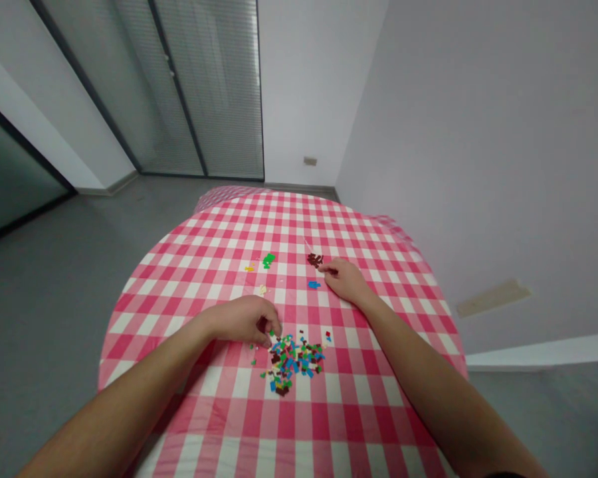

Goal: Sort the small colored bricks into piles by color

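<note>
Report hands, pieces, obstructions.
Left hand at edge of mixed pile. Right hand at brown cluster. Both grips unclear. Blue cluster near right hand, no obstruction seen.

I have the left arm (129, 392) bare and slanting in from the near left of the mixed brick pile (294, 358). My left hand (244, 318) arches at the pile's far left edge, back upward, fingers (272, 317) curled down and thumb tucked beneath; from here I can't tell whether they pinch anything. I see the right arm (423, 365), also bare, reaching past the pile's right side. My right hand (346, 279) sits beyond the pile and to its right, back up, fingers pointing leftward, their grip unclear to me.
</note>
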`<state>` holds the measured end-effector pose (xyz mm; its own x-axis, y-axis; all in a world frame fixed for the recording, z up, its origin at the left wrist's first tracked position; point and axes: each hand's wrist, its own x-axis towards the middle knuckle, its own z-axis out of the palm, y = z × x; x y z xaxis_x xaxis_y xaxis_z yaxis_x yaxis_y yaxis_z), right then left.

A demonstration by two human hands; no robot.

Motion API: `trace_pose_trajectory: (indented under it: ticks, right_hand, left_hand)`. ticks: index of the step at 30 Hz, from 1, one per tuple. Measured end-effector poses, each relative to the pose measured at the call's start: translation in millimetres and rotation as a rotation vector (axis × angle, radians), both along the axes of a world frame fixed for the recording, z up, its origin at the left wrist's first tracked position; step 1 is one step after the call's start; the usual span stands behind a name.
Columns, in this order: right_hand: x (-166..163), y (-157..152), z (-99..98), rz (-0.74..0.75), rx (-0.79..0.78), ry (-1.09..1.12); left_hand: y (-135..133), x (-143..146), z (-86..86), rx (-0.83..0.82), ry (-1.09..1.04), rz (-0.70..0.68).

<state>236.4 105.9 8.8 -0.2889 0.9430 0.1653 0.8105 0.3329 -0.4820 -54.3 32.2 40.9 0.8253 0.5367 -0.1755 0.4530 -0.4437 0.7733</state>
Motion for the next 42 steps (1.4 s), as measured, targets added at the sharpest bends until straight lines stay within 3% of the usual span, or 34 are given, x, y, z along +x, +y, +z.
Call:
trace_pose_trajectory:
  ticks: [6, 19, 24, 27, 31, 36, 42]
  right_hand:
    - [0.7, 0.1, 0.8, -0.003, -0.015, 0.004]
    - [2.0, 1.7, -1.0, 0.002, 0.001, 0.026]
    - [2.0, 2.2, -1.4, -0.005, 0.016, 0.041]
    - [-0.8, -2.2, 4.9, 0.016, 0.126, 0.096]
    - [-12.0, -19.8, 17.6, 0.155, 0.301, 0.161]
    - [-34.0, -47.2, 22.5, 0.438, 0.360, 0.144]
    - [-45.9, -56.3, 19.5, 0.517, 0.388, 0.129]
  left_hand:
    - [-1.8, 0.2, 1.2, -0.030, 0.019, 0.092]
    - [-1.1, 4.0, 5.7, -0.016, 0.009, 0.044]
    - [3.9, 2.2, 4.5, -0.060, -0.068, 0.203]
    - [6.3, 4.7, 2.8, -0.106, -0.161, 0.355]
    - [5.1, 13.4, -1.1, -0.163, -0.262, 0.475]
    - [2.2, 21.6, -7.8, -0.184, -0.351, 0.544]
    - [2.0, 23.0, -11.3, -0.195, -0.375, 0.542]
